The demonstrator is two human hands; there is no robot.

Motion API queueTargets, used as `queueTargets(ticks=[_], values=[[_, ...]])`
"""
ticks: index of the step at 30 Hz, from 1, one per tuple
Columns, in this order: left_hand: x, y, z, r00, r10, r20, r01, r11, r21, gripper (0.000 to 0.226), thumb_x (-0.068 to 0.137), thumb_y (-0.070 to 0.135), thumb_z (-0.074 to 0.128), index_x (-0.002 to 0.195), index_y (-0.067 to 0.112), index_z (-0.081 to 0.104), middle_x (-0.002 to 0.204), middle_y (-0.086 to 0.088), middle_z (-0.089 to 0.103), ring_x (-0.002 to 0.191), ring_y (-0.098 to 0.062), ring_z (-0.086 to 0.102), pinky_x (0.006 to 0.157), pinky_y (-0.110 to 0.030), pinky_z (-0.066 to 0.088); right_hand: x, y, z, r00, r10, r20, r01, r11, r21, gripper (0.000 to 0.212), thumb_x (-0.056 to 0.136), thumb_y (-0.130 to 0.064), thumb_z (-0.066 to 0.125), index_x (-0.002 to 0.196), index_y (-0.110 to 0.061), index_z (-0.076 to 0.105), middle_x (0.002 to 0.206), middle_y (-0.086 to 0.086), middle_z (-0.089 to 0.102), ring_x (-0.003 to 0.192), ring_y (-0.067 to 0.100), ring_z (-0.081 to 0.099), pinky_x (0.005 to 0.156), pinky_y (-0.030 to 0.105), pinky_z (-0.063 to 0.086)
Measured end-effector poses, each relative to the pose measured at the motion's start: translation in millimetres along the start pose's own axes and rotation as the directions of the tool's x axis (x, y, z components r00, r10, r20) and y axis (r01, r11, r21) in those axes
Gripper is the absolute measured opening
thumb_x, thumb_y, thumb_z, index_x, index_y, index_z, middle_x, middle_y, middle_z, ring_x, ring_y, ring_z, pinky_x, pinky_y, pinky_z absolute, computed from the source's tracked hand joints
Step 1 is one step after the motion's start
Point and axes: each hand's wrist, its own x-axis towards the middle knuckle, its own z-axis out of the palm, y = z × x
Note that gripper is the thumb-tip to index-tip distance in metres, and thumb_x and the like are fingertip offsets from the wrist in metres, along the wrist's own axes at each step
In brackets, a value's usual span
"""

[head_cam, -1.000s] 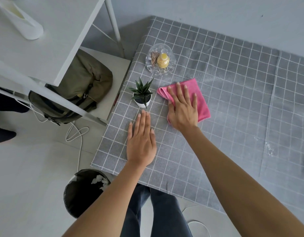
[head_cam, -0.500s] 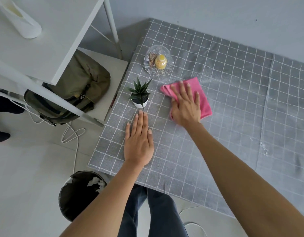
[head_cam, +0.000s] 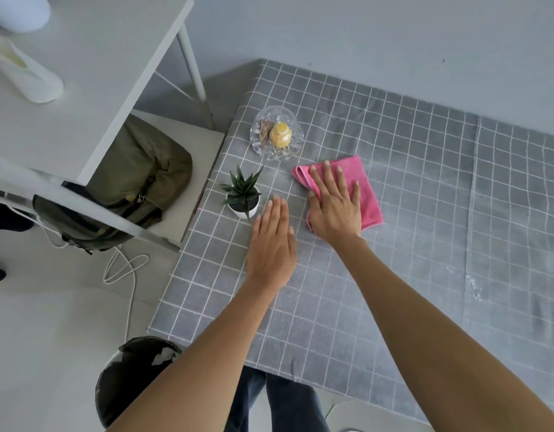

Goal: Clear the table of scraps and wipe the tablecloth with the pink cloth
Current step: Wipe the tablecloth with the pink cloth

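Wiping step in hand: right hand (head_cam: 335, 210) flat, fingers spread, pressing pink cloth (head_cam: 361, 185) onto tablecloth (head_cam: 409, 244) just right of potted plant (head_cam: 243, 194), left hand (head_cam: 272, 247) open, bracing beside the plant; next stroke probably needs sweeping toward white specks (head_cam: 473, 283) far right of plant.

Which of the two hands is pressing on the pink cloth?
The right hand: it lies flat on the pink cloth. The left hand rests on the bare tablecloth.
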Motion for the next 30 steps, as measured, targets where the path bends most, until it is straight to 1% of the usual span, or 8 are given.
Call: queueTargets(ticks=[4, 7, 12, 16, 23, 25, 27, 30], values=[[36.2, 6.9, 3.3, 0.999, 0.045, -0.002, -0.044, 0.995, 0.084, 0.063, 0.093, 0.03, -0.002, 0.15, 0.006, 0.008, 0.16, -0.009, 0.004, 0.148, -0.02, -0.001, 0.121, -0.036, 0.002, -0.5, 6.7, -0.2, 0.997, -0.071, -0.002, 0.071, 0.997, -0.025, 0.054, 0.098, -0.04, 0.014, 0.151, -0.036, 0.003, 0.159, -0.01, -0.005, 0.147, 0.014, -0.01, 0.116, 0.044, -0.012], [37.9, 5.3, 6.0, 0.999, 0.039, -0.031, -0.036, 0.994, 0.106, 0.057, 0.097, 0.03, 0.004, 0.151, 0.012, 0.005, 0.16, -0.003, 0.003, 0.147, -0.015, -0.002, 0.119, -0.033, -0.003, 7.2, 22.2, -3.0, 0.995, -0.1, -0.013, 0.1, 0.995, 0.006, 0.052, 0.1, -0.036, 0.019, 0.151, -0.036, 0.005, 0.159, -0.01, -0.001, 0.147, 0.012, -0.007, 0.117, 0.042, -0.012], [35.6, 5.2, 6.1, 0.998, 0.029, -0.051, -0.024, 0.996, 0.091, 0.056, 0.097, 0.028, 0.004, 0.151, 0.014, 0.001, 0.16, -0.001, 0.0, 0.147, -0.013, -0.004, 0.119, -0.031, -0.006, 28.1, 61.4, -18.1, 0.995, 0.095, -0.042, -0.094, 0.995, 0.034, 0.053, 0.101, -0.034, 0.022, 0.15, -0.038, 0.004, 0.16, -0.01, -0.001, 0.147, 0.011, -0.006, 0.119, 0.043, -0.008], [34.5, 3.7, 7.7, 0.997, 0.026, -0.078, -0.018, 0.994, 0.107, 0.055, 0.098, 0.027, 0.009, 0.151, 0.013, 0.004, 0.16, -0.002, 0.0, 0.147, -0.014, -0.003, 0.119, -0.033, -0.004, 27.2, 45.8, -13.6, 0.982, 0.184, -0.05, -0.182, 0.982, 0.049, 0.053, 0.1, -0.036, 0.021, 0.151, -0.038, 0.003, 0.16, -0.01, -0.003, 0.147, 0.014, -0.008, 0.118, 0.046, -0.008], [36.4, 5.2, 9.1, 0.996, 0.027, -0.088, -0.015, 0.99, 0.14, 0.055, 0.099, 0.025, 0.015, 0.151, 0.009, 0.013, 0.16, -0.006, 0.007, 0.147, -0.017, 0.004, 0.12, -0.038, 0.006, -11.5, 24.2, -4.9, 0.989, -0.148, 0.028, 0.147, 0.989, 0.034, 0.058, 0.093, -0.044, 0.012, 0.15, -0.036, 0.009, 0.157, -0.012, -0.003, 0.147, 0.014, -0.009, 0.118, 0.045, -0.01], [36.1, 5.2, 9.2, 0.996, 0.028, -0.083, -0.016, 0.99, 0.138, 0.055, 0.099, 0.025, 0.015, 0.151, 0.009, 0.013, 0.16, -0.005, 0.006, 0.147, -0.016, 0.003, 0.12, -0.037, 0.006, -9.2, 30.6, -6.3, 0.983, -0.183, 0.034, 0.183, 0.983, 0.007, 0.058, 0.091, -0.046, 0.009, 0.149, -0.037, 0.008, 0.155, -0.014, -0.004, 0.146, 0.013, -0.008, 0.118, 0.046, -0.009], [36.0, 4.7, 9.4, 0.997, 0.027, -0.078, -0.017, 0.992, 0.122, 0.055, 0.099, 0.025, 0.016, 0.152, 0.011, 0.009, 0.16, -0.004, 0.003, 0.147, -0.014, -0.001, 0.12, -0.036, 0.003, 4.3, 44.3, -11.0, 0.989, -0.147, 0.002, 0.147, 0.989, -0.021, 0.054, 0.094, -0.044, 0.013, 0.148, -0.038, 0.006, 0.157, -0.012, -0.001, 0.147, 0.015, -0.008, 0.118, 0.049, -0.009], [34.9, 3.7, 9.7, 0.997, 0.027, -0.069, -0.02, 0.994, 0.108, 0.054, 0.1, 0.025, 0.014, 0.152, 0.013, 0.004, 0.16, -0.002, -0.001, 0.147, -0.013, -0.005, 0.12, -0.035, 0.0, 27.9, 61.3, -19.2, 0.999, 0.042, -0.033, -0.042, 0.999, 0.014, 0.053, 0.098, -0.037, 0.024, 0.149, -0.038, 0.009, 0.159, -0.01, 0.0, 0.147, 0.016, -0.008, 0.117, 0.05, -0.01]])
